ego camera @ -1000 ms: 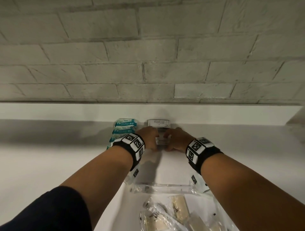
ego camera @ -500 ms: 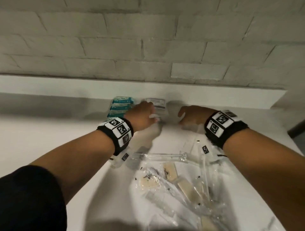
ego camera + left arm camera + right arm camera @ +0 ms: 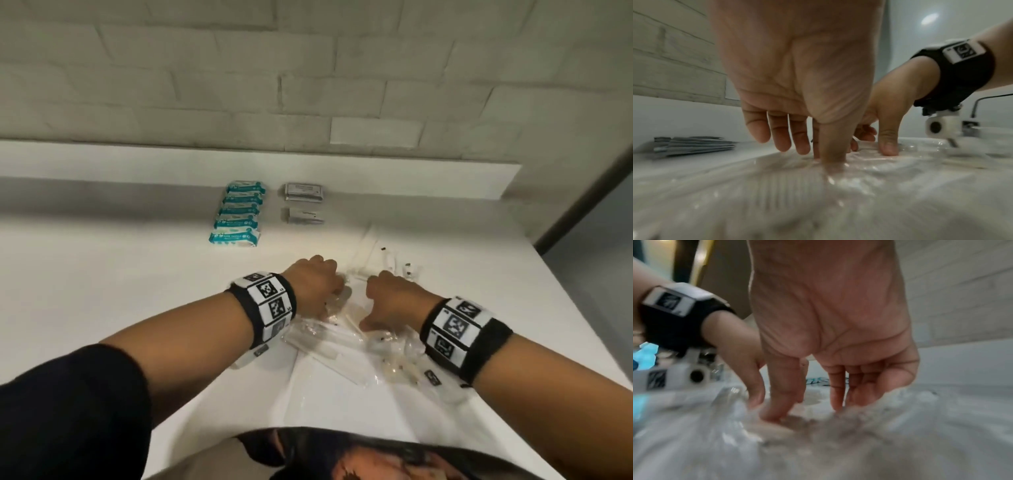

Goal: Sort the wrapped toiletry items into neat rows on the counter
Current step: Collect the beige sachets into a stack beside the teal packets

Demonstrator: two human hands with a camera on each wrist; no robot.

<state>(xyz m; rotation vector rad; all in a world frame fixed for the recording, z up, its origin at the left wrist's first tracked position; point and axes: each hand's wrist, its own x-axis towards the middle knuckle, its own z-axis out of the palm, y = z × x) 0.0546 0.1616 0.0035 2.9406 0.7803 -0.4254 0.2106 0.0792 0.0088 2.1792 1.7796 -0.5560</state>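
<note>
1. Waiting unsorted, the clear-wrapped pile covers the near counter.
2. Teal packs form a finished row; grey sachets make two.
3. Left hand and right hand press loose fingers into the pile, gripping nothing.

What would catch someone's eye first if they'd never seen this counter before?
Probably the two hands, left hand and right hand, fingers down in a loose pile of clear plastic packets at the near middle of the white counter. Next, the tidy row of teal packets by the back wall, with grey packets lined up just right of them.
</note>
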